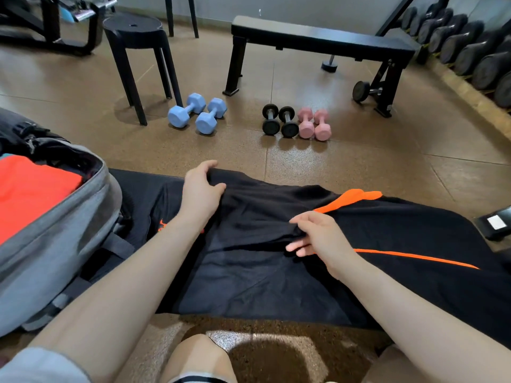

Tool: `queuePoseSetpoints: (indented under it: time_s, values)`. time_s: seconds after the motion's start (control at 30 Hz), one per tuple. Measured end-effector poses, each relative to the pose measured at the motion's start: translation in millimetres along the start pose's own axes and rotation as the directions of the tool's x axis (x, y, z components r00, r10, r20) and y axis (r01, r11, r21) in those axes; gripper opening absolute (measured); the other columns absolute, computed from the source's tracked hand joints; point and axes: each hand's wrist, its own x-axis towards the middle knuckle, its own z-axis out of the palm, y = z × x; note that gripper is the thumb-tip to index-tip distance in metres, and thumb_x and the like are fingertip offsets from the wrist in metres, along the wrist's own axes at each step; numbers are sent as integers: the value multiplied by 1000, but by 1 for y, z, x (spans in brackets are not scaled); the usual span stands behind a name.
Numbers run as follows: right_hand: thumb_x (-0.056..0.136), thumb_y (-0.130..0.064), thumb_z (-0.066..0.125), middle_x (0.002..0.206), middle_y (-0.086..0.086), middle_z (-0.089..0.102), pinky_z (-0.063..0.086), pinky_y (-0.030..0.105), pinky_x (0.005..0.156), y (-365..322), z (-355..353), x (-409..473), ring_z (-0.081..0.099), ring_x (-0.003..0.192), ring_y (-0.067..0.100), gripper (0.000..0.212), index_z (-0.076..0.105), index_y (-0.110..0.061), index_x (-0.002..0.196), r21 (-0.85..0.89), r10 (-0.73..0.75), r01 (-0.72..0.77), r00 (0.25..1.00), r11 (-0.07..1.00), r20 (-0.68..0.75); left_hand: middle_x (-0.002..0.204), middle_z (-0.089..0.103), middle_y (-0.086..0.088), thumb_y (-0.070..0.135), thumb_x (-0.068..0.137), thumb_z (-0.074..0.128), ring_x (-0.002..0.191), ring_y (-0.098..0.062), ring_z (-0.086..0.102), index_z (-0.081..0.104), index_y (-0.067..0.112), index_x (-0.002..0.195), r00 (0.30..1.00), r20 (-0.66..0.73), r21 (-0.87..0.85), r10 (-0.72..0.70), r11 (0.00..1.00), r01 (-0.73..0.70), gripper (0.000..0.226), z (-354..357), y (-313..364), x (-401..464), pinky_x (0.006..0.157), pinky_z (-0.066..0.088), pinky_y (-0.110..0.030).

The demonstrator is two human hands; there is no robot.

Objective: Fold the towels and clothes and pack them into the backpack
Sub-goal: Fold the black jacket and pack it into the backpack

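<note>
Head view: black garment with orange trim [276, 239] lies spread across a dark padded bench [132, 183], directly in front of the person. Left hand [200, 189] pinches a bunched fold at the far edge, thumb and fingers closed on the cloth. Right hand [318, 236] pinches a raised ridge of fabric near the middle; thumb and forefinger closed on it, the other fingers loose and extended. Judgement: two pinch points on one line would let a section be lifted and laid over as a fold; flat bench keeps the rest of the cloth from sliding.

Grey backpack [55, 230] lies on its side at the left end, touching the garment's edge, main compartment open toward the camera. Inside: an orange-red folded item [30, 189], with a sliver of teal at its far left; contents beneath not visible. Room appears to remain on top.

Floor beyond: blue dumbbells [196, 113], not involved
</note>
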Motion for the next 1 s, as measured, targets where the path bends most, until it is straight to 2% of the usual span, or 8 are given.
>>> queuePoseSetpoints:
  time_s: [0.1,0.17,0.3,0.4,0.57,0.7,0.83,1.0]
  values:
    - [88,-3,34,64,6,60,39,20,40,11,5,-4,60,47,15,29,56,-10,105,-365,101,-47,986,930,131,150,16,-13,15,85,63,129,-30,35,47,15,130,997,67,425,-22,905,-8,48,-1,-11,-13,103,33,-36]
    - [89,-6,38,55,2,57,35,18,39,18,7,-2,50,38,11,28,54,-10,111,-448,75,0,986,894,149,149,20,-22,8,81,64,129,-39,34,53,5,119,965,107,627,241,737,-254,40,11,-16,-28,99,38,-46]
    - [93,-20,47,85,9,68,45,24,73,20,9,-3,64,76,19,41,48,-8,132,-684,-78,274,950,676,303,142,40,-20,13,90,46,130,-38,39,53,-1,125,707,470,459,528,538,-707,38,49,-14,-47,106,34,-41]
    - [92,-24,50,86,2,62,41,26,77,20,-5,-4,54,81,15,31,59,-13,120,-698,-156,357,929,621,337,157,6,-6,38,100,29,144,-24,7,15,14,148,723,645,497,250,582,-644,55,74,-20,-53,115,6,-31]
    - [85,-11,57,80,-5,61,48,38,78,26,-70,29,57,83,19,17,68,-18,96,-711,-554,402,832,577,21,157,-4,-1,74,83,14,144,-21,-1,-5,28,147,763,626,644,162,445,-622,81,84,-30,-46,117,5,-35]
    - [72,-1,56,111,4,64,40,47,98,26,-98,71,56,109,30,36,67,-15,103,-796,-503,569,759,207,412,151,22,-5,77,79,27,136,-26,23,7,37,147,786,606,693,126,402,-599,81,87,-8,-46,108,25,-35]
    - [75,-5,61,101,8,64,30,46,107,18,-107,91,58,104,31,25,66,-15,98,-823,-446,567,728,-33,520,132,43,-8,63,89,19,117,-28,41,60,19,120,830,487,728,272,398,-558,67,113,24,-36,92,36,-36]
    - [85,-20,52,94,1,64,16,37,115,9,-133,104,56,97,23,14,56,-15,98,-821,-361,539,740,-188,568,147,34,-16,44,95,32,137,-31,29,47,0,130,760,570,542,311,553,-633,58,147,16,-26,113,20,-36]
